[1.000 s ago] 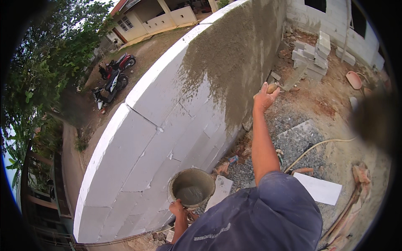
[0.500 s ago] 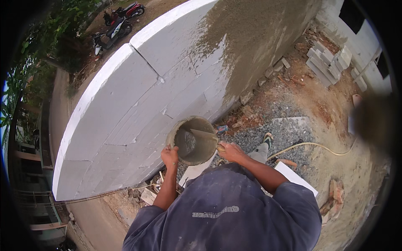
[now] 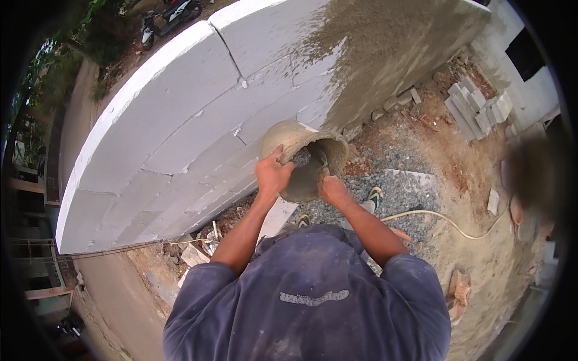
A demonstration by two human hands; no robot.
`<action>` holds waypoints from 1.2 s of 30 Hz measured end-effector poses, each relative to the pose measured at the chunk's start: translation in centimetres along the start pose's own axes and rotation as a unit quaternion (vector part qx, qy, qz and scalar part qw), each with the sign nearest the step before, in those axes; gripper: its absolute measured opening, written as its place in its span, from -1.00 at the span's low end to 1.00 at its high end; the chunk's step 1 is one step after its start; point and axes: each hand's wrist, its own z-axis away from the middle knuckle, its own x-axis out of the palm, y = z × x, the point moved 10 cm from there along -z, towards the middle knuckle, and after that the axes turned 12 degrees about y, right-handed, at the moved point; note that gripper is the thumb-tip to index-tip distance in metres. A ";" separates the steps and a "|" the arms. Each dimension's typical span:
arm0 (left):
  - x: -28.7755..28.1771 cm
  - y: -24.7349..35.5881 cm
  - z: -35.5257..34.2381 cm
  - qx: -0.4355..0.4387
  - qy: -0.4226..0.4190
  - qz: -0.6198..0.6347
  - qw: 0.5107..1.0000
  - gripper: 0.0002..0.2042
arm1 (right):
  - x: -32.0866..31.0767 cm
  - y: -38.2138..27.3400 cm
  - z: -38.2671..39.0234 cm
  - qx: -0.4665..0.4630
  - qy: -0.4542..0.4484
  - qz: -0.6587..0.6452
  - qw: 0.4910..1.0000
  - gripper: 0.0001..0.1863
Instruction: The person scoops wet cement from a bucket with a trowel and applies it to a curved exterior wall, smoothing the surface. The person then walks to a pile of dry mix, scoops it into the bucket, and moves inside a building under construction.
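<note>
A mortar-caked bucket (image 3: 280,135) is tipped on its side in front of the white block wall (image 3: 156,114), with wet grey mortar inside. My left hand (image 3: 273,174) grips the bucket's rim on the left side. My right hand (image 3: 331,188) is closed on a trowel (image 3: 323,161) at the bucket's opening, with much of the blade hidden inside. The upper right part of the wall carries a coat of grey-brown render (image 3: 376,51); the left part shows bare blocks and joints.
A pile of blocks (image 3: 472,108) stands by another building (image 3: 506,24) at upper right. A hose (image 3: 445,219) crosses gravel (image 3: 409,198) near my feet (image 3: 373,197). A torn sack (image 3: 459,292) lies at lower right. Scooters (image 3: 162,27) are parked beyond the wall.
My right hand has come down from the wall with the trowel into the bucket. My left hand has lifted the bucket and tipped it over toward the right.
</note>
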 end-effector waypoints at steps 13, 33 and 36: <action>0.0 -5.2 -0.7 -0.062 0.032 0.063 0.996 -0.70 | 2.7 -6.5 6.9 0.219 -0.315 -0.649 0.657 -0.71; -9.0 -28.6 5.4 -0.369 0.209 0.124 0.897 -0.54 | -19.2 14.3 3.1 0.218 0.350 -0.731 0.544 -0.58; -10.8 -29.6 6.6 -0.377 0.223 0.118 0.891 -0.51 | -23.4 17.2 2.3 0.234 0.521 -0.641 0.512 -0.51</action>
